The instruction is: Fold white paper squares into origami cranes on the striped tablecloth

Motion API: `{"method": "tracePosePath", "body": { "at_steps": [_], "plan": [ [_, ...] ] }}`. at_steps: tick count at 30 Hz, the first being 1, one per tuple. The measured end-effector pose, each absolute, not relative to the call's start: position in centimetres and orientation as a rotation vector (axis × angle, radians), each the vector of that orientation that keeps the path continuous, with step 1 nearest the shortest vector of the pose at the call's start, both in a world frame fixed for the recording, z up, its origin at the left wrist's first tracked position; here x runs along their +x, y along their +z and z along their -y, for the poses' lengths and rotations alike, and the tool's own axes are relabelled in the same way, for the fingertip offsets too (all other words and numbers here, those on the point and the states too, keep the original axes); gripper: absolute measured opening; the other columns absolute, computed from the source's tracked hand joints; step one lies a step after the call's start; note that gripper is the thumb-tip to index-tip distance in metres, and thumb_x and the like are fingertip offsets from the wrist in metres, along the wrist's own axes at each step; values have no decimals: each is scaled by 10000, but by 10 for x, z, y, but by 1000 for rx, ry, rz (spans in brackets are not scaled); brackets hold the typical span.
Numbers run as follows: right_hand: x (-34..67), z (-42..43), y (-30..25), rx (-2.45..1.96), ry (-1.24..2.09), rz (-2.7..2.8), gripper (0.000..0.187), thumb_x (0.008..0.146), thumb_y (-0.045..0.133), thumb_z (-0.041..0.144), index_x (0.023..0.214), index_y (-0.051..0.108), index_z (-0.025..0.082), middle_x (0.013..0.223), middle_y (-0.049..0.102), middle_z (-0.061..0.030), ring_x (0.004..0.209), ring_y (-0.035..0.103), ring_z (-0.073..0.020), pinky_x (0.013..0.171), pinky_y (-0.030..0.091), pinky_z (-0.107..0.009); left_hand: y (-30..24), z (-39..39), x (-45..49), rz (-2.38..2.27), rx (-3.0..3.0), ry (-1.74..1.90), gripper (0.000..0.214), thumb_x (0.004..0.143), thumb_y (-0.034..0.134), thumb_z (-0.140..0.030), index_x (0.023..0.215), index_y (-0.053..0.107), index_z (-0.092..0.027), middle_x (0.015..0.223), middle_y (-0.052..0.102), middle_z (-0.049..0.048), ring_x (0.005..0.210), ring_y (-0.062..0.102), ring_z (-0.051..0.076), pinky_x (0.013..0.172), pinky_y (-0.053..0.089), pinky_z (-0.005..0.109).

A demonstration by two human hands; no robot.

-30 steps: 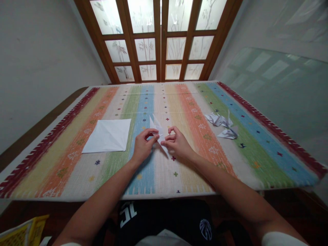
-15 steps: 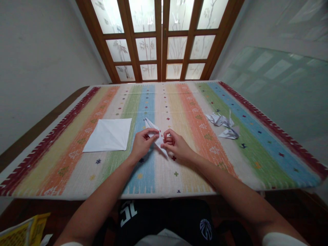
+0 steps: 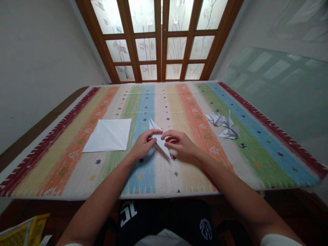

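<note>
Okay, so you've got a folded white paper (image 3: 159, 139) held between your hands, right in the middle of the counter (image 3: 166, 193). It sits just right of the blue stripe on the striped cloth (image 3: 184, 177), a narrow, pointy shape with one tip aimed away from you and the other running down toward a small red cross in the pattern.

Your left hand (image 3: 143, 145) is closed in narrow on the paper's left side. Your right hand (image 3: 179, 143) reaches over from the other side, its fingers (image 3: 170, 135) curved and on the right side of the fold. Can't really tell what your thumbs are doing from this angle.

Left of your hands there's a flat white paper square (image 3: 109, 135) with faint creases. Well off to the right, on the green stripe, sits a crumpled folded paper figure (image 3: 221, 123).

Past the far edge are wooden glazed doors (image 3: 159, 41) with frosted plant patterns. Down by your lap you've got black shorts (image 3: 164, 218), and a yellow package (image 3: 23, 230) pokes in at the bottom left.
</note>
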State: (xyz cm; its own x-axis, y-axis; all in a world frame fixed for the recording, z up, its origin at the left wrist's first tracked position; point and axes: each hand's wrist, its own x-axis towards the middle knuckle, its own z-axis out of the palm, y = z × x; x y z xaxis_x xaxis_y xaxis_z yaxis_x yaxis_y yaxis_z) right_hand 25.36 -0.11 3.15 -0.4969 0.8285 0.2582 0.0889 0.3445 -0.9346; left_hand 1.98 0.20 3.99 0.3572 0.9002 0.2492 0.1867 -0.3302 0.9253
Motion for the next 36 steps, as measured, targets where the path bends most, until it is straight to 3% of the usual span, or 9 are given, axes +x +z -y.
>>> {"method": "tracePosePath", "body": {
  "at_steps": [6, 12, 21, 26, 32, 36],
  "plan": [
    [258, -3, 32, -796, 1275, 1775, 212, 911, 773, 344, 1091, 801, 235, 1188, 745, -95, 915, 757, -177, 798, 653, -323, 33, -6, 20, -995, 1621, 1196, 153, 846, 753, -283, 964, 790, -193, 1266, 724, 115, 1085, 734, 229, 990, 600, 379],
    [257, -3, 32, -844, 1294, 1725, 252, 849, 842, 394, 1031, 799, 226, 1111, 760, -80, 899, 750, -187, 784, 636, -325, 32, -5, 17, -885, 1599, 1141, 295, 803, 763, -206, 1095, 802, -182, 1427, 651, 161, 1141, 742, 243, 940, 640, 361],
    [253, -3, 34, -877, 1248, 1650, 354, 864, 796, 574, 902, 743, 225, 893, 724, -38, 745, 687, -182, 673, 572, -302, 33, 1, 18, -819, 1524, 1071, 465, 781, 919, -341, 1197, 787, -180, 1535, 520, 187, 1142, 738, 261, 921, 671, 365],
    [249, 1, 35, -892, 1242, 1619, 327, 898, 745, 555, 912, 703, 231, 865, 692, -25, 712, 649, -171, 644, 558, -290, 31, 1, 21, -840, 1520, 1101, 489, 746, 947, -356, 1175, 784, -188, 1495, 543, 167, 1106, 742, 243, 895, 679, 360],
    [251, 3, 37, -826, 1244, 1681, 243, 863, 787, 406, 1030, 711, 246, 1073, 719, -51, 859, 711, -186, 764, 606, -322, 32, 0, 22, -866, 1544, 1162, 358, 803, 903, -406, 1052, 780, -181, 1414, 590, 142, 1042, 743, 200, 885, 667, 326],
    [250, 1, 35, -833, 1186, 1707, 224, 820, 825, 368, 983, 729, 247, 1047, 723, -48, 899, 723, -202, 823, 625, -358, 38, 3, 24, -840, 1641, 1175, 319, 807, 909, -418, 973, 764, -187, 1291, 635, 110, 1002, 727, 185, 857, 672, 307]
  ]
}}
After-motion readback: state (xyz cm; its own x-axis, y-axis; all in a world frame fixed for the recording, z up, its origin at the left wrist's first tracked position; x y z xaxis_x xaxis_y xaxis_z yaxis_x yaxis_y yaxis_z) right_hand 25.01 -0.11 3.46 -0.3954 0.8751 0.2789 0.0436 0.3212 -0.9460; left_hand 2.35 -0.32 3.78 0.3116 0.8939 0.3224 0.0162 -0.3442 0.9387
